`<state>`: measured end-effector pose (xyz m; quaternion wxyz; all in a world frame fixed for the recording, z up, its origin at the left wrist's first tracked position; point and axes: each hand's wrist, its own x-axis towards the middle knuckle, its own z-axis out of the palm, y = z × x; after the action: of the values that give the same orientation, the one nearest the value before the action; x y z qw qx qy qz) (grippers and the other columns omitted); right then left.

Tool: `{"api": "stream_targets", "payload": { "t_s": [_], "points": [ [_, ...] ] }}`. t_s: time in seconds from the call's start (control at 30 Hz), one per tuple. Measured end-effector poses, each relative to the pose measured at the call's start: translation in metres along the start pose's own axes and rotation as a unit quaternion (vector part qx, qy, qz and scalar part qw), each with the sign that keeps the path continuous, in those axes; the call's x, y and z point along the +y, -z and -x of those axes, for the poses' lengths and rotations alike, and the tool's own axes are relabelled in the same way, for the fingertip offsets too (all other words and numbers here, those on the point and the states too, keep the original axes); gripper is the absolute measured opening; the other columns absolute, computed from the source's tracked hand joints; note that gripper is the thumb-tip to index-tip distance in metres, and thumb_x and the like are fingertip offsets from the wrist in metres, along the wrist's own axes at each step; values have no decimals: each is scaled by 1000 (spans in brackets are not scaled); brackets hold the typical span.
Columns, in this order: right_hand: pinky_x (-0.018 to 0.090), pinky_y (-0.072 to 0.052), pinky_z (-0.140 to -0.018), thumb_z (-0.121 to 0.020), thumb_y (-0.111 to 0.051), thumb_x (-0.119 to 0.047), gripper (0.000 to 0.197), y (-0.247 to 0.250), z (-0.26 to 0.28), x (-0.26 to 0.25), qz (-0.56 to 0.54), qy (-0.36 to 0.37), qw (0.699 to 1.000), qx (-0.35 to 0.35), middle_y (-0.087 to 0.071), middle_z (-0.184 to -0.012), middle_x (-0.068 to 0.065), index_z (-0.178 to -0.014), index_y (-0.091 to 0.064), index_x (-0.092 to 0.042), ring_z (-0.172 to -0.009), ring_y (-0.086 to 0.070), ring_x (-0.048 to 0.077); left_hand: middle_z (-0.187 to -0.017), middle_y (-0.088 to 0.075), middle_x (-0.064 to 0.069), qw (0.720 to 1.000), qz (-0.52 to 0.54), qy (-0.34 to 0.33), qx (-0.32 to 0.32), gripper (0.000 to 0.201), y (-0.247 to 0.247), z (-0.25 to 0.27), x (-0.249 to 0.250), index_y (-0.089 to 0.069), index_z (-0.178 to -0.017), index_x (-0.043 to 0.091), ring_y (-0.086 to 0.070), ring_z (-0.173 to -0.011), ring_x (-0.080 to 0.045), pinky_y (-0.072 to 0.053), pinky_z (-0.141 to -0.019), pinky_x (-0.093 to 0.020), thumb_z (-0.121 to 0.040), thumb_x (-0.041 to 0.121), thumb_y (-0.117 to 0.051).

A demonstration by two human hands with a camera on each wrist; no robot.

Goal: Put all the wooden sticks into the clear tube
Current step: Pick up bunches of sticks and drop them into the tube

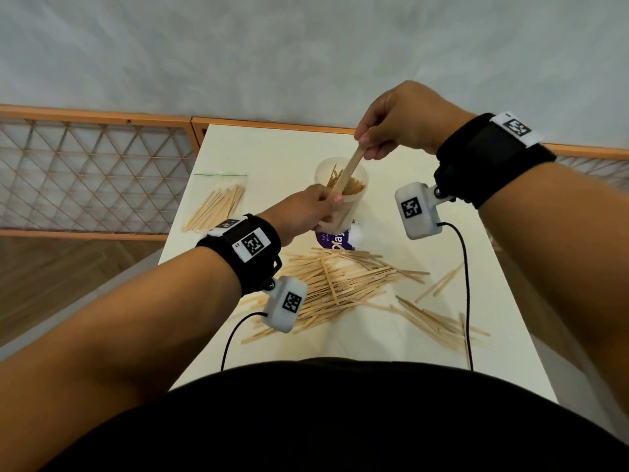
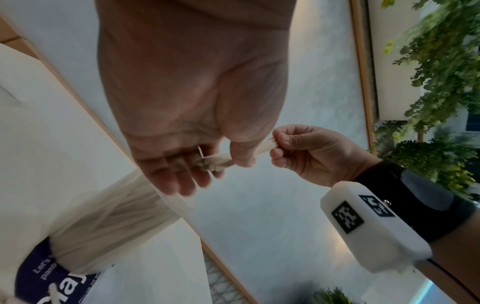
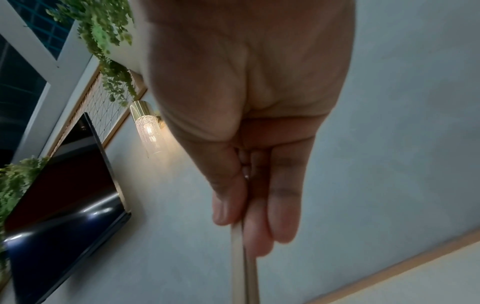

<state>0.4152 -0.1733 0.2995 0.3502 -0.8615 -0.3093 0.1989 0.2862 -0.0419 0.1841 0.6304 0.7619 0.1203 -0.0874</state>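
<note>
The right hand (image 1: 405, 120) is pinching the upper end of a small bundle of wooden sticks (image 1: 350, 168), its long axis slanting down into the mouth of the clear tube (image 1: 342, 195) directly below. The left hand (image 1: 306, 212) is gripping the tube upright on the desk (image 1: 391, 338), steadying it near the rim; many loose sticks (image 1: 343, 284) are lying nearer the person.

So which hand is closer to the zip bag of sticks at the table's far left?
Left. The left hand grips the clear tube just right of the zip bag; the right hand is raised farther right.
</note>
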Motion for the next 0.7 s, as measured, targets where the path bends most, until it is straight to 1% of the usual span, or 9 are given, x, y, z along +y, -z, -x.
{"api": "stream_targets", "payload": {
  "t_s": [0.07,0.13,0.23,0.33,0.4,0.43,0.5,0.6,0.7],
  "points": [
    [28,-60,-68,-83,-68,-1,2,7,-12,-1,36,4,998,51,-69,-66,8,-85,-69,-3,-55,-68,8,-109,-55,4,998,2,24,56,26,11,-4,-13,-49,-115,18,-54,-101,-14,-47,-78,-25,-97,38,-48],
    [25,-60,-66,-84,-68,-3,3,10,-27,0,88,14,991,100,-68,-72,11,-87,-69,-3,-51,-66,4,-118,-53,3,996,22,54,71,28,21,-3,-28,-49,-117,19,-54,-111,-17,-48,-86,-30,-97,39,-49],
    [24,-58,-65,-83,-66,-2,7,-2,-53,7,162,22,980,117,-68,-73,11,-87,-71,-3,-49,-63,3,-120,-52,2,993,38,86,72,24,33,1,-49,-51,-113,17,-54,-111,-19,-46,-94,-35,-98,35,-49],
    [27,-53,-68,-83,-60,-1,14,-32,-77,18,234,37,967,96,-71,-87,12,-88,-73,-3,-76,-69,21,-121,-54,-1,987,61,116,96,27,44,5,-69,-55,-115,14,-55,-113,-20,-46,-95,-35,-97,33,-51],
    [34,-55,-75,-85,-55,0,19,-54,-92,31,260,31,963,68,-71,-97,14,-92,-73,-2,-90,-68,28,-126,-56,-3,981,78,137,115,32,52,7,-80,-56,-120,12,-55,-115,-21,-48,-95,-35,-96,33,-53],
    [37,-54,-82,-86,-53,0,21,-64,-99,38,282,22,958,49,-70,-102,15,-95,-73,-1,-94,-66,29,-127,-56,-4,979,81,145,122,33,57,8,-86,-57,-120,11,-56,-115,-20,-48,-95,-35,-95,33,-54],
    [38,-51,-90,-88,-53,-6,23,-83,-110,52,328,-2,945,11,-68,-108,16,-100,-71,-1,-101,-63,31,-126,-57,-3,975,82,158,132,34,64,12,-94,-58,-120,12,-57,-113,-19,-48,-94,-34,-95,34,-54],
    [37,-51,-91,-87,-58,-11,23,-105,-117,67,371,-38,927,-38,-66,-113,13,-105,-70,-4,-104,-61,30,-125,-58,-4,972,81,169,142,35,72,18,-103,-57,-122,11,-57,-112,-19,-48,-94,-33,-96,34,-53],
    [35,-49,-92,-86,-60,-8,30,-115,-120,76,342,-59,936,-52,-62,-121,10,-115,-65,-9,-110,-58,28,-125,-58,-5,970,75,176,150,35,80,23,-108,-57,-123,11,-56,-115,-22,-48,-95,-34,-96,33,-53]
  ]
}}
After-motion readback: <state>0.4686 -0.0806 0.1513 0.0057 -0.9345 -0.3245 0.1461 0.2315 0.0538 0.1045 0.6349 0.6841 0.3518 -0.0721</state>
